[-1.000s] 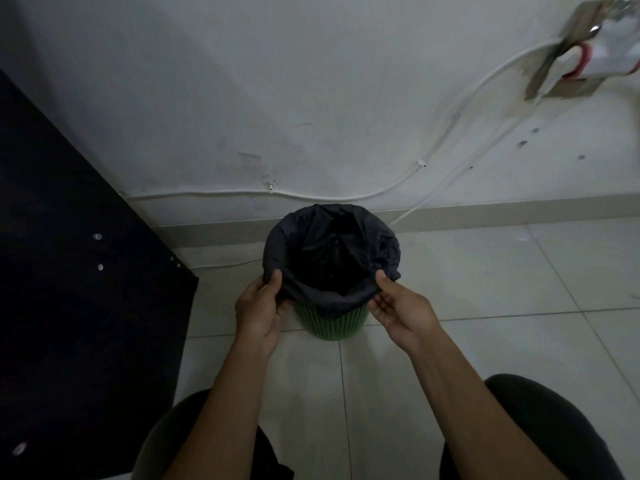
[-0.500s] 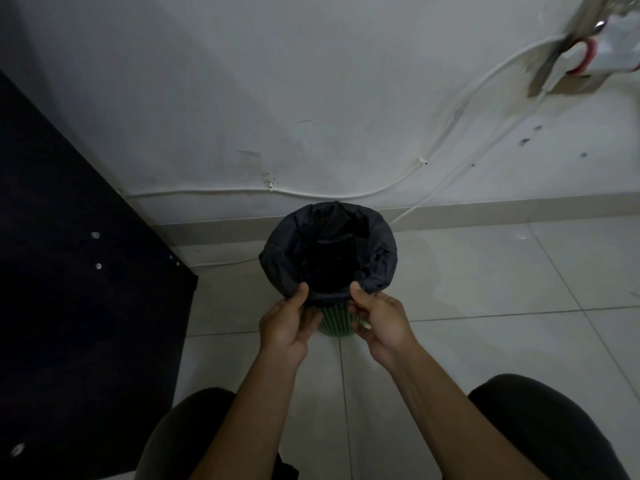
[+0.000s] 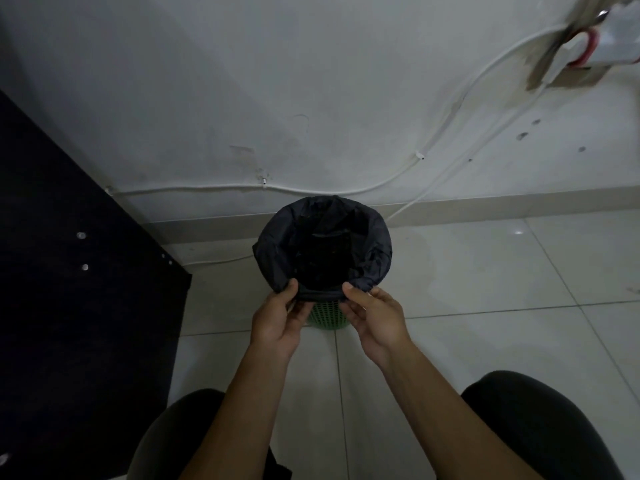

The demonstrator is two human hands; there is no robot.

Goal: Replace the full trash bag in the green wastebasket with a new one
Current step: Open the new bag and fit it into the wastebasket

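A small green mesh wastebasket [image 3: 327, 317] stands on the tiled floor near the wall. A black trash bag [image 3: 277, 251] lines it, its mouth open and its edge folded down over the rim, hiding most of the basket. My left hand [image 3: 280, 322] pinches the bag's near edge at the left, thumb on top. My right hand [image 3: 375, 315] pinches the same near edge at the right. The bag's inside is dark and I cannot make out its contents.
A black panel [image 3: 69, 289] with screw heads fills the left side. White cables [image 3: 346, 192] run along the wall behind the basket, up to a fixture [image 3: 588, 46] at the top right. My two dark-clad knees [image 3: 536, 427] frame the bottom of the view.
Both hands slid from the basket's left and right sides to the near front edge of the bag, closer together, and now pinch the folded rim there.
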